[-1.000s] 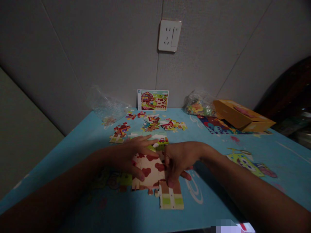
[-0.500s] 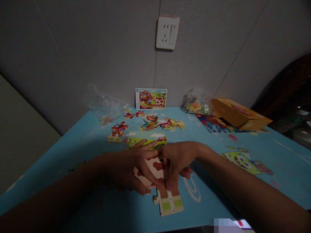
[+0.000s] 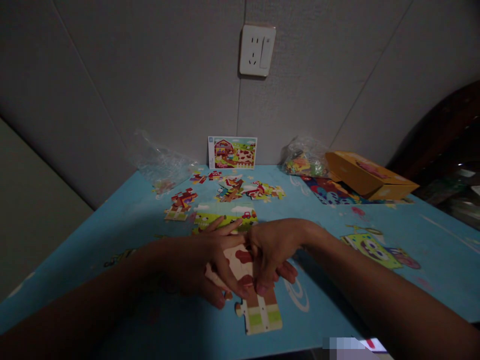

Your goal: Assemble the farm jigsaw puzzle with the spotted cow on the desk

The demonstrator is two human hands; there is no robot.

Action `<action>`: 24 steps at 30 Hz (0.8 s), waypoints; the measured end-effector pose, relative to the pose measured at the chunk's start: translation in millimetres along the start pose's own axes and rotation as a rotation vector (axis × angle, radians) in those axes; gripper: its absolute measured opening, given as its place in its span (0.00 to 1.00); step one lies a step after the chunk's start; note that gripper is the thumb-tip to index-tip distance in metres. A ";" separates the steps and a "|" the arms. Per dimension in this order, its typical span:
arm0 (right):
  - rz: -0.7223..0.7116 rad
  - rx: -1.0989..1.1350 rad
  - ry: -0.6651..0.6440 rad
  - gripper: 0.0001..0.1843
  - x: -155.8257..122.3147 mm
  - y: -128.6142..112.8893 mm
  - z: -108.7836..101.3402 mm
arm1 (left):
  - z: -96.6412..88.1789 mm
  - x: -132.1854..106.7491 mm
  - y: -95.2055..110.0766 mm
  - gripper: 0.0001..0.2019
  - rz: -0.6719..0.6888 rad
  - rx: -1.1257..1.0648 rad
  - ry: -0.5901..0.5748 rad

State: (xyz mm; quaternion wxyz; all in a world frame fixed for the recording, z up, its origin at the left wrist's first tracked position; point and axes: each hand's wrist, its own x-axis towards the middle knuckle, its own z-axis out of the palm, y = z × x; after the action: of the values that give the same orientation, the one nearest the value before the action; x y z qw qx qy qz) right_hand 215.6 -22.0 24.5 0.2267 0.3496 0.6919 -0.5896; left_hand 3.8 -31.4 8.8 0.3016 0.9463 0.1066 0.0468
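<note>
Both hands rest on a partly joined jigsaw (image 3: pixel 240 260) with a red-spotted cow picture on the blue table (image 3: pixel 330 295). My left hand (image 3: pixel 202 260) lies over its left side with fingers stretched out and pressing down. My right hand (image 3: pixel 272 252) covers its right side, fingertips bent down onto the seam just above a piece with green and white fence (image 3: pixel 260 315). A joined green strip with a red tractor (image 3: pixel 225 217) lies just beyond the hands. Loose pieces (image 3: pixel 240 190) are scattered further back.
A reference picture card (image 3: pixel 232 152) leans on the wall under a socket (image 3: pixel 257 50). A clear plastic bag (image 3: pixel 159 162) sits back left; a bag of pieces (image 3: pixel 303 160) and a yellow box (image 3: pixel 369 175) back right. A small cluster of pieces (image 3: pixel 180 205) lies left.
My left hand has slid right and down over the cow pieces, covering more of them. My right hand stays at the seam. The view has shifted slightly.
</note>
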 end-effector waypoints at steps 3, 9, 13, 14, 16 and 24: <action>0.028 0.008 -0.059 0.30 3.0 4.0 -3.4 | -1.5 1.3 0.2 0.19 0.015 0.036 -0.052; 0.033 0.036 -0.094 0.33 4.4 6.3 -5.3 | -1.4 1.5 0.6 0.19 0.004 0.069 -0.073; 0.042 0.021 -0.094 0.33 4.6 6.6 -5.4 | -0.9 0.9 0.1 0.19 0.019 0.057 -0.067; 0.038 0.021 -0.096 0.33 4.7 6.9 -5.6 | -0.8 0.8 -0.1 0.19 0.023 0.055 -0.060; 0.030 0.013 -0.096 0.32 4.9 7.5 -5.8 | -0.6 0.7 -0.5 0.18 0.022 0.054 -0.050; 0.062 0.011 -0.084 0.33 4.6 4.6 -4.9 | -1.2 0.4 0.2 0.19 0.022 0.037 -0.055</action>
State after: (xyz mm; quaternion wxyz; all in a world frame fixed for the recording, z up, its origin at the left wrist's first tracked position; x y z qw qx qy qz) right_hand 216.6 -15.9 19.2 0.2717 0.3472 0.6673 -0.6003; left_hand 4.0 -30.8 9.8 0.2862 0.9538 0.0888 0.0223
